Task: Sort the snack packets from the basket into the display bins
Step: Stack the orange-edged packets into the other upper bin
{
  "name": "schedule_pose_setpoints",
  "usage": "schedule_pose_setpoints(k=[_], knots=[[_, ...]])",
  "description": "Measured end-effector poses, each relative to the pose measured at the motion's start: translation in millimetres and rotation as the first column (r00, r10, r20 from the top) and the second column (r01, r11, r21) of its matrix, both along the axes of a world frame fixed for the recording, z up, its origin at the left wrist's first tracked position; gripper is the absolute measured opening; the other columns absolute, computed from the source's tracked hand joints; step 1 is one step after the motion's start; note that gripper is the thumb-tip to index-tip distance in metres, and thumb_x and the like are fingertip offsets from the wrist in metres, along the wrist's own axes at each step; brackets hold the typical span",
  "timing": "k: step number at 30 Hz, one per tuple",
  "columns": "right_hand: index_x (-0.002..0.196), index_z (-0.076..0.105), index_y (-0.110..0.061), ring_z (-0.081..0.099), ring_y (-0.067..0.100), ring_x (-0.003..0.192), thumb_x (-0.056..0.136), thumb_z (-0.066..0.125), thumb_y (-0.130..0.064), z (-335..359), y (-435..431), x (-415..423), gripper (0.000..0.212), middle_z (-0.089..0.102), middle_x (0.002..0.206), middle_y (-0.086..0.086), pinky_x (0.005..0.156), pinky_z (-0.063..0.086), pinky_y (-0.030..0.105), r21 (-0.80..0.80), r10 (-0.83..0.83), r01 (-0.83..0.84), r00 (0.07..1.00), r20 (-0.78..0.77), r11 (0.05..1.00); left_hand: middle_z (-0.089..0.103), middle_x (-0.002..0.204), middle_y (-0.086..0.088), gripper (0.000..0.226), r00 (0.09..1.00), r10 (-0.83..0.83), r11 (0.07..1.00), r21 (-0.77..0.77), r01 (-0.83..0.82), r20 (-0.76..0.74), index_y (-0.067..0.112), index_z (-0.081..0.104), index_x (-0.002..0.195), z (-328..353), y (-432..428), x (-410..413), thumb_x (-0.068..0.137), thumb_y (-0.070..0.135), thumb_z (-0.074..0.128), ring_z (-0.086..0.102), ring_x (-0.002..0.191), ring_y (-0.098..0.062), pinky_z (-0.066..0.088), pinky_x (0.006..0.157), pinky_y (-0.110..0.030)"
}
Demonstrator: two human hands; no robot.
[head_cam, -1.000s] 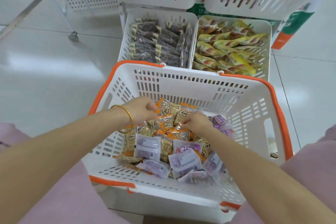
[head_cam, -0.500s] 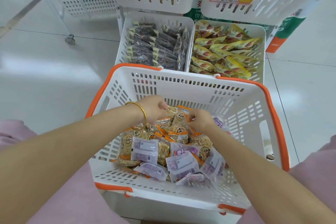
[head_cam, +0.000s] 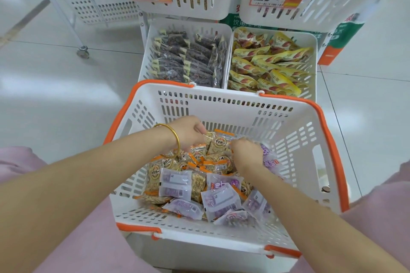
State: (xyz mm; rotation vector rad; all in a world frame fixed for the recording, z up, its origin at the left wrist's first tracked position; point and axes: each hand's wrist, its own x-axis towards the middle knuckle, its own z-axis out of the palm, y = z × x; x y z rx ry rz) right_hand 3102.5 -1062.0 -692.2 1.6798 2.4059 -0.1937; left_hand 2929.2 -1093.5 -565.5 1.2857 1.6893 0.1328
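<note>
Step in hand: pulling orange packets out of the basket (head_cam: 332, 153), which sits in front of the person with orange and purple packets mixed in its bottom.

- Left hand (head_cam: 188, 132), grip: thumb and fingers closed to a pinch on the top left edge of an orange packet (head_cam: 218, 145), which is raised a little off the heap.
- Right hand (head_cam: 246, 154), grip: fingers curled in at the same packet's right edge. It looks like a pinch too, but the fingertips are mostly hidden under the hand.
- Purple packets (head_cam: 176, 184) lie at the near side of the heap. A few more sit right of the right hand.

Targets, my read: through its slots, the upper left bin (head_cam: 199, 6) with the 22.8 tag shows tan and orange contents, so orange probably goes there. The upper right bin (head_cam: 321, 6) with the 27.6 tag has pale purple packets on top, so purple goes there. The lower left bin (head_cam: 146, 51) with dark packets and the lower right bin (head_cam: 314, 51) with yellow ones match nothing in the basket.

How to do it well:
- Take one colour at a time. Orange is bunched at the far side, so gather it there.
- Grip by the sealed edges, not the middle, because the wrap is slick and the contents look crushable.
- Check the handful for a stray purple packet before lifting.
- Lift clear over the basket's far wall, then drop the load in the bin rather than throwing it.
</note>
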Motion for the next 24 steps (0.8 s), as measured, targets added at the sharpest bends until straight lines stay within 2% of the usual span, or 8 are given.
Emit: schedule_pose_setpoints(k=[2,4,7,13,16,19,21,24], knots=[[0.082,0.054,-0.012,0.052,0.025,0.079,0.087,0.051,-0.002,1,10,2,0.012,0.057,0.080,0.003,0.078,0.044,0.032,-0.075,-0.012,-0.001,0.984,-0.175,0.997,0.058,0.115,-0.005,0.020,1.000,0.000,1.000,0.016,0.000,0.004,0.016,0.056,0.112,0,1,-1,0.092,0.017,0.055,0.064,0.097,-0.025,0.053,0.089,-0.041],[0.070,0.041,-0.016,0.044,0.020,0.065,0.091,0.055,-0.013,8,22,4,0.025,0.046,0.066,0.000,0.060,0.038,0.028,-0.230,-0.095,0.003,0.916,-0.390,0.973,0.057,0.117,-0.005,0.023,1.000,-0.003,0.999,0.032,0.003,-0.007,0.015,0.055,0.115,0,1,-2,0.092,0.017,0.055,0.064,0.096,-0.025,0.052,0.090,-0.041],[0.065,0.035,-0.018,0.038,0.018,0.061,0.085,0.057,-0.001,36,38,7,0.034,0.041,0.064,0.000,0.054,0.031,0.027,-0.277,-0.108,-0.064,0.819,-0.564,0.959,0.053,0.124,-0.005,0.030,0.999,-0.007,0.997,0.079,0.009,-0.032,0.015,0.054,0.120,-2,5,-5,0.091,0.018,0.058,0.062,0.102,-0.024,0.051,0.092,-0.040],[0.071,0.048,-0.004,0.048,0.009,0.063,0.073,0.057,0.014,108,53,10,0.020,0.049,0.072,0.001,0.060,0.045,0.022,-0.336,-0.061,-0.307,0.651,-0.757,0.891,0.026,0.152,0.001,0.077,0.961,-0.237,0.949,0.179,0.261,-0.141,0.018,0.025,0.147,8,11,-12,0.084,0.030,0.068,0.027,0.139,-0.015,0.025,0.109,-0.027],[0.076,0.049,0.001,0.051,0.008,0.059,0.074,0.054,0.019,127,50,7,0.018,0.050,0.072,-0.001,0.057,0.043,0.021,-0.335,-0.098,-0.370,0.532,-0.841,0.867,0.030,0.150,0.003,0.080,0.970,-0.243,0.964,0.117,0.240,0.014,0.017,0.025,0.147,13,13,-13,0.082,0.029,0.070,0.031,0.136,-0.011,0.028,0.106,-0.023],[0.076,0.050,-0.007,0.055,0.010,0.056,0.078,0.053,0.019,134,45,3,0.027,0.053,0.073,0.001,0.053,0.042,0.023,-0.308,-0.155,-0.335,0.414,-0.897,0.890,0.052,0.131,-0.003,0.054,0.967,-0.160,0.987,0.061,0.151,0.198,0.014,0.047,0.130,14,13,-13,0.082,0.023,0.070,0.049,0.120,-0.015,0.040,0.098,-0.024],[0.082,0.054,-0.010,0.054,0.013,0.057,0.084,0.057,0.010,135,42,0,0.020,0.056,0.078,0.003,0.053,0.043,0.025,-0.306,-0.191,-0.300,0.358,-0.914,0.903,0.057,0.121,-0.013,0.037,0.962,-0.087,0.995,0.059,0.074,0.258,0.018,0.054,0.111,11,13,-14,0.080,0.025,0.073,0.056,0.110,-0.021,0.045,0.092,-0.029],[0.111,0.052,-0.016,0.062,0.010,0.077,0.091,0.061,-0.019,138,37,-3,0.023,0.055,0.106,-0.001,0.068,0.054,0.034,-0.373,-0.253,-0.280,0.384,-0.888,0.885,0.052,0.123,-0.009,0.047,0.943,0.046,0.991,0.105,-0.085,0.330,0.028,0.051,0.105,6,15,-19,0.069,0.029,0.082,0.051,0.115,-0.021,0.045,0.097,-0.036]])
